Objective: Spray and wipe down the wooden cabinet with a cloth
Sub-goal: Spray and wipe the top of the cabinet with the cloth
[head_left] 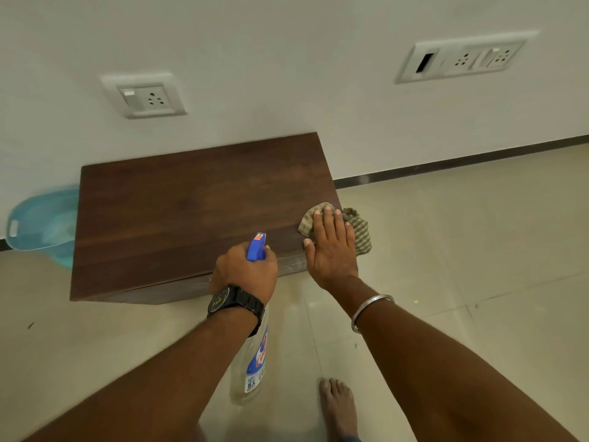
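Cabinet: we see a low, dark brown box [197, 212] with lengthwise wood grain and a matt top. It stands on the pale tiled floor [462, 250] against the white wall [287, 59].
Cloth: the cloth [361, 232] is checked beige and olive. It lies crumpled on the top's right front corner and partly overhangs the right edge.
Right hand: it [331, 250] lies flat with straight fingers, pressing on the cloth.
Left hand: it [245, 272] is curled round the bottle's neck, over the cabinet's front edge.
Bottle: the bottle [247, 374] is clear plastic with a blue spray head [256, 247] and hangs below the left hand.
Writing: on the label [256, 365] we read "5X". Red letters above it are cut off by the wrist, and the smaller print is too blurred to read.
Nearby: a blue basin [41, 224] sits just left of the cabinet.
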